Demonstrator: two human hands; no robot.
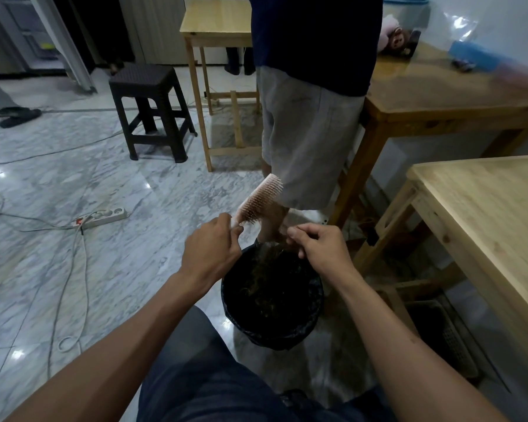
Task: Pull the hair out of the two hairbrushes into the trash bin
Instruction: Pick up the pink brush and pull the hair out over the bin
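My left hand (pixel 215 245) grips the handle of a pink hairbrush (pixel 259 197), which points up and to the right with its bristles facing right. My right hand (pixel 316 243) is pinched shut just right of the brush, over the far rim of the trash bin (pixel 313 303). Thin dark hair strands (pixel 282 246) seem to hang from its fingers, though they are hard to make out. The bin is black, lined with a dark bag, and stands on the floor between my arms with a tangle of hair (pixel 262 275) inside. Only one hairbrush is in view.
A person in grey shorts (pixel 305 132) stands right behind the bin. Wooden tables (pixel 482 214) are at the right, a dark stool (pixel 148 111) and a tall wooden stand (pixel 214 25) farther back. A power strip (pixel 104 217) and cables lie on the marble floor at left.
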